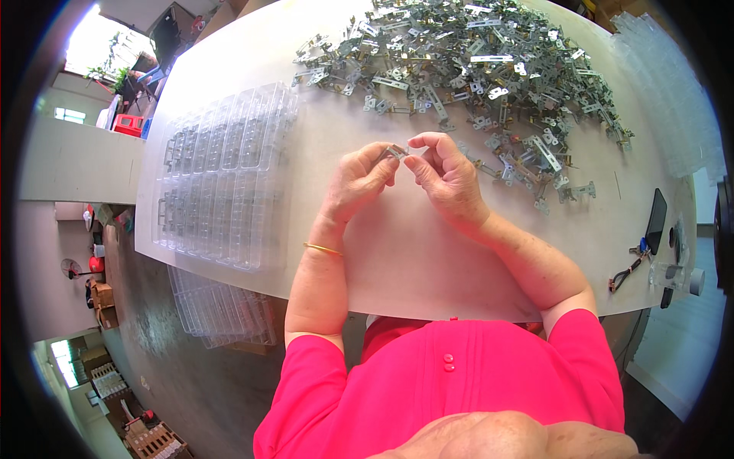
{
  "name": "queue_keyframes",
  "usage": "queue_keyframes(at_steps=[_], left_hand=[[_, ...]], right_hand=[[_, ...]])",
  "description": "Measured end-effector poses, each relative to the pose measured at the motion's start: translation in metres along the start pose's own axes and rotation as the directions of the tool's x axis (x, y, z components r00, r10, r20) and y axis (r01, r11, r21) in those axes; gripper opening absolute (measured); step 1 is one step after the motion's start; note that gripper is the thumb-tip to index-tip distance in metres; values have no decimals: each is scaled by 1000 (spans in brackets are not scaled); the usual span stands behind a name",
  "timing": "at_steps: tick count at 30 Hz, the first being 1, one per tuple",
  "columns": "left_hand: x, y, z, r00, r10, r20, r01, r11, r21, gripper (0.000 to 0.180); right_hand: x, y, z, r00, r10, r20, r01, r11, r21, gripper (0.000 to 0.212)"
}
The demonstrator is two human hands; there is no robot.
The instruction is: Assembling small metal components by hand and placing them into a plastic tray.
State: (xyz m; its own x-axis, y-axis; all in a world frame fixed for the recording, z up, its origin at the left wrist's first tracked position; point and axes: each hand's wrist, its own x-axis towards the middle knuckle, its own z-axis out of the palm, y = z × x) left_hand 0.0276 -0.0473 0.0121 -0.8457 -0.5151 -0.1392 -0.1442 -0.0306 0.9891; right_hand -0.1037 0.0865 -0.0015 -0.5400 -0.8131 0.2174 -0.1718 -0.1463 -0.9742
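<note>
Over the middle of the table, my left hand (pixel 362 177) pinches a small silvery metal bracket (pixel 395 152) between thumb and fingers. My right hand (pixel 449 177) is curled at the bracket's right end, thumb and forefinger closing about it; their exact contact is too small to make out. A large heap of similar metal brackets (pixel 489 65), some with brass-coloured parts, spreads beyond my hands. To the left lie clear plastic trays (pixel 222 168) with long compartments, and rows of metal pieces show in them.
The pale table (pixel 367 268) has a rounded front edge near my body. More clear trays (pixel 222 306) sit below it at left. On the right are a black phone (pixel 656 220), keys (pixel 641 246), a clear bottle (pixel 677 277) and stacked clear plastic trays (pixel 665 99).
</note>
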Motion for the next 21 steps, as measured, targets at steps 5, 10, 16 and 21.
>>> queue_keyframes(at_steps=[5, 10, 16, 21], left_hand=[[-1, 0, 5, 1000, 30, -4, -29, 991, 127, 19], [0, -10, 6, 989, 146, 4, -144, 972, 187, 21], [-3, -6, 11, 994, 87, 68, -97, 982, 163, 20], [-2, 4, 0, 999, 4, 38, 3, 979, -204, 24]], right_hand=[[-1, -5, 1, 1000, 10, 10, -10, 1000, -23, 17], [2, -3, 1, 979, -202, -32, 190, 956, -223, 8], [5, 0, -2, 967, -232, -110, 214, 965, -148, 8], [8, 2, -3, 991, -51, -120, 67, 990, 127, 7]])
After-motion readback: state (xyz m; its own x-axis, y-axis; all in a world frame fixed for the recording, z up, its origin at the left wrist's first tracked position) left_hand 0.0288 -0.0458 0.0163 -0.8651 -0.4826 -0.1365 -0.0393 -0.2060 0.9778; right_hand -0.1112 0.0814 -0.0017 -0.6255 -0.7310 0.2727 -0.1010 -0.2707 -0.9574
